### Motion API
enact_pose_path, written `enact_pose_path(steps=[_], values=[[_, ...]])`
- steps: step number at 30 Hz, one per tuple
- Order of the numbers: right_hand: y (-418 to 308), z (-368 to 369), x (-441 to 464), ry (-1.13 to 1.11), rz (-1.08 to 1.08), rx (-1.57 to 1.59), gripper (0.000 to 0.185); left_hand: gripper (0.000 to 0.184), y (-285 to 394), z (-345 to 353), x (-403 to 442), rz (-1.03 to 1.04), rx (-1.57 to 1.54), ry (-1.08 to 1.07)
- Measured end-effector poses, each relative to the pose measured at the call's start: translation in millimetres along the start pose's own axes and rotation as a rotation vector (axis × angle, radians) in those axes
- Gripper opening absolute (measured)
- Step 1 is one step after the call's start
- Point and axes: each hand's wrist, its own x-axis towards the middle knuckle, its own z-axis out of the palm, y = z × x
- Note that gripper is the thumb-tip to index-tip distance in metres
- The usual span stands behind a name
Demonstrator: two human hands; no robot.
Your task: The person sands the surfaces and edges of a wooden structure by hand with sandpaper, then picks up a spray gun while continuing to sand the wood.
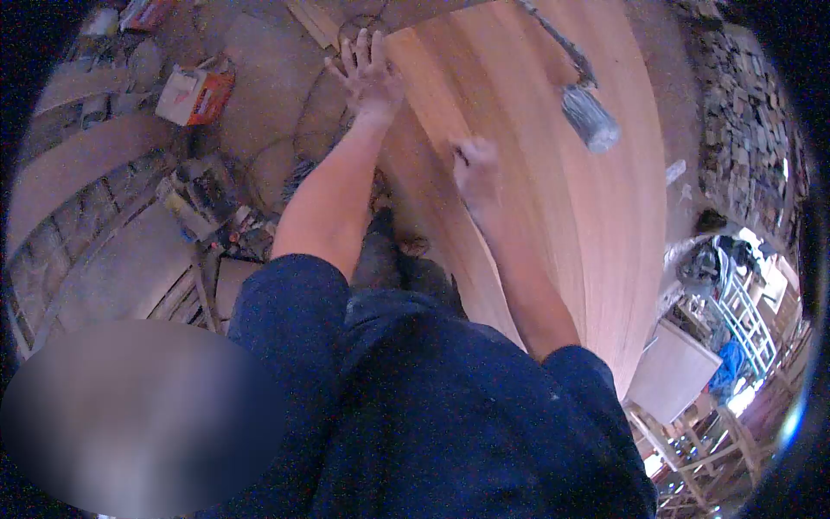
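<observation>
A large wooden panel [553, 173] with lighter and darker reddish-brown strips lies in front of me. At its left corner and edge is my left hand [373, 85], fingers spread wide; it seems to rest there. My right hand [478, 177] is over the panel near its left side, with the fingers curled in and smeared a little by motion. A small dark patch shows at its fingers, and I cannot make out whether it is an object. Farther right on the panel lies a grey cylindrical object [591, 118] with a dark cord-like length running from its top.
An orange and white box [197, 93] is on the left. Below it lies a jumble of small items [246, 229]. Many stacked wood pieces [743, 130] fill the far right, above a pale rack [745, 324] and a light board [673, 370]. A blurred oval covers the lower left.
</observation>
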Motion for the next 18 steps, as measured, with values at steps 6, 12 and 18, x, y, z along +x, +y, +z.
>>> enact_pose_path(steps=[6,12,18], values=[[18.9,-92.3,-197.6,0.009,0.326,-0.031,0.012,0.052,-3.2,-9.0,-39.8,0.482,0.198,-0.108],[53.4,-132.6,-379.9,0.138,0.815,0.178,0.015,0.058,41.7,-68.1,-183.1,0.779,0.144,-0.271],[-5.5,-191.0,-439.1,0.394,1.104,0.453,0.019,0.057,32.5,-82.7,-152.2,0.793,0.026,-0.270]])
